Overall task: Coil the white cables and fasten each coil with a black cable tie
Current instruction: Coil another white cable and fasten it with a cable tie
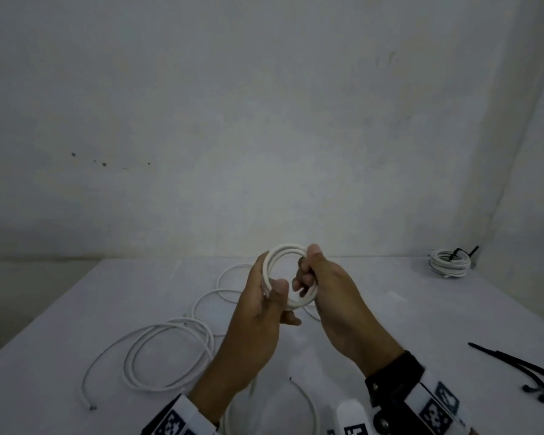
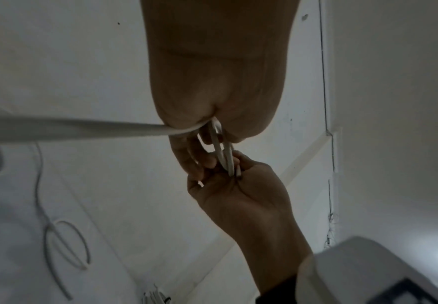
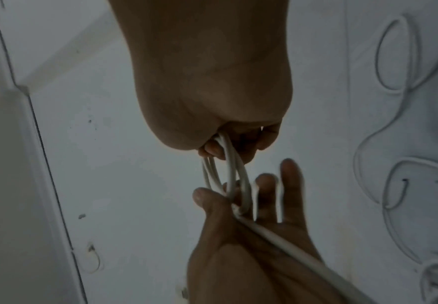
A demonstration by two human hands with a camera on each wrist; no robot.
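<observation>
Left hand [image 1: 261, 309]: raised above the tabletop [image 1: 390, 309], palm turned inward; thumb pressed over the lower left arc of the small coil [image 1: 285, 251], fingers [image 3: 289, 185] behind it, mostly straight and slightly spread.
Right hand [image 1: 330, 296]: raised opposite the left, thumb up at the coil's upper right edge; fingers curled through the ring, pinching its right side.
Small coil: a few turns of white cable, held upright in the air between both hands, above the middle of the tabletop.
Loose cable [image 1: 170, 353]: wide white loops lying on the tabletop to the left and behind the hands; one cut end near the front left.
Finished coil [image 1: 449, 262]: far right corner of the tabletop, a black tie around it, well apart from the hands.
Black cable ties [image 1: 522, 368]: a small bunch at the right edge of the tabletop.
Head view only: ring shape of the held coil, finished coil, spare ties, marker bands on both wrists.
Left wrist view only: a strand of cable [image 2: 69, 127] running off to the left from under the left palm; coil seen edge-on, its far side in the right hand's [image 2: 238, 193] curled fingers.
Right wrist view only: left hand's open palm from inside, a strand [image 3: 290, 246] crossing it diagonally toward the wrist.
</observation>
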